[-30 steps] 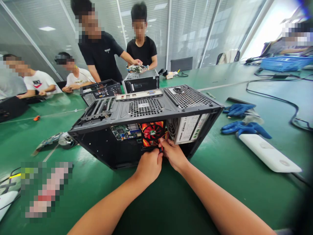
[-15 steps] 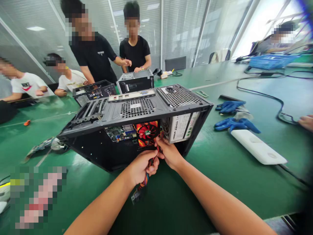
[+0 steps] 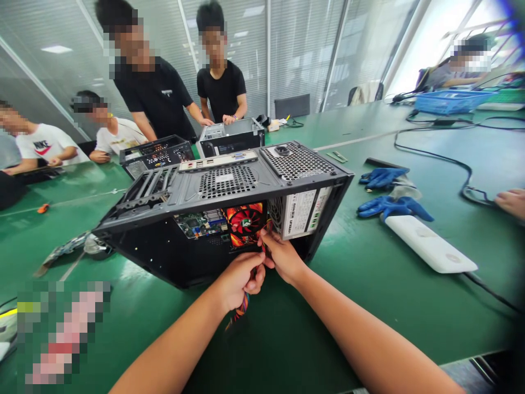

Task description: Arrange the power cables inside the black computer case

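Note:
A dark computer case [image 3: 184,192] lies on the green table with its open side toward me. Inside it show a red and black fan [image 3: 245,224], part of a motherboard [image 3: 197,223] and a power supply [image 3: 302,212] with a white label. My left hand [image 3: 245,278] is closed around a bundle of coloured cables [image 3: 241,310], whose loose end hangs below the fist. Close beside it, my right hand [image 3: 281,256] pinches the same cables higher up, between the fan and the power supply. The fingertips of both hands nearly meet, and the exact grip is partly hidden.
Right of the case lie blue gloves [image 3: 396,208] and a white power strip [image 3: 430,244] with a black cord. Behind it stand two more computer cases, with several people around them. A blue basket [image 3: 451,102] sits at the far right. Another person's hand [image 3: 511,203] rests at the right edge.
Both hands keep their hold on the cables. The connector hanging below my left hand is no longer clearly visible. A standing person's hand has lowered onto a case behind. The view has shifted slightly.

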The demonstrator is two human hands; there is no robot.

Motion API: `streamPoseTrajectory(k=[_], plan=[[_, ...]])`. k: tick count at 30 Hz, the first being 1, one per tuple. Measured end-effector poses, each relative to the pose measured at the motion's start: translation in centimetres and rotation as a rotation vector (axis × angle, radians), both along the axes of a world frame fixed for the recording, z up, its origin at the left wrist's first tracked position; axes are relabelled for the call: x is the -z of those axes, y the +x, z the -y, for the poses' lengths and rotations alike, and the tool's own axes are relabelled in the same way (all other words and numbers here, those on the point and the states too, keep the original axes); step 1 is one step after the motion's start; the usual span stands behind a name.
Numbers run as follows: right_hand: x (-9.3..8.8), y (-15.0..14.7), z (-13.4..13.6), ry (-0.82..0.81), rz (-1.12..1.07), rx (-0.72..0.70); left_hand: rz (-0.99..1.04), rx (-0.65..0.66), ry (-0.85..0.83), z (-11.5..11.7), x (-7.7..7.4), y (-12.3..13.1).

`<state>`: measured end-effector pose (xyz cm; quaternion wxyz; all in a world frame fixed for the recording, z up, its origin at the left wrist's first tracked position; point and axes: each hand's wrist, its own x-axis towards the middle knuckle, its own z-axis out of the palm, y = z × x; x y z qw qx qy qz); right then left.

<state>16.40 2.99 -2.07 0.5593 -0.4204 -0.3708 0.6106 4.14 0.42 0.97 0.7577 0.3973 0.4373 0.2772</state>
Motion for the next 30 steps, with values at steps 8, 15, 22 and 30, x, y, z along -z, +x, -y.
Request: streamPoseTrajectory(k=[8, 15, 22, 30], plan=[[0.4, 0.0, -0.1, -0.008, 0.042, 0.008, -0.234, -0.009, 0.218, 0.0, 1.1, 0.2], [0.2, 0.0, -0.1, -0.020, 0.021, -0.003, -0.063, -0.008, 0.079, 0.0, 0.6, 0.1], [0.4, 0.2, -0.1, 0.041, 0.035, 0.054, 0.115, 0.048, -0.094, -0.2, 0.0, -0.4], [0.6, -0.1, -0.2, 0.016, 0.060, 0.061, -0.629, 0.001, 0.549, 0.3, 1.3, 0.5]])
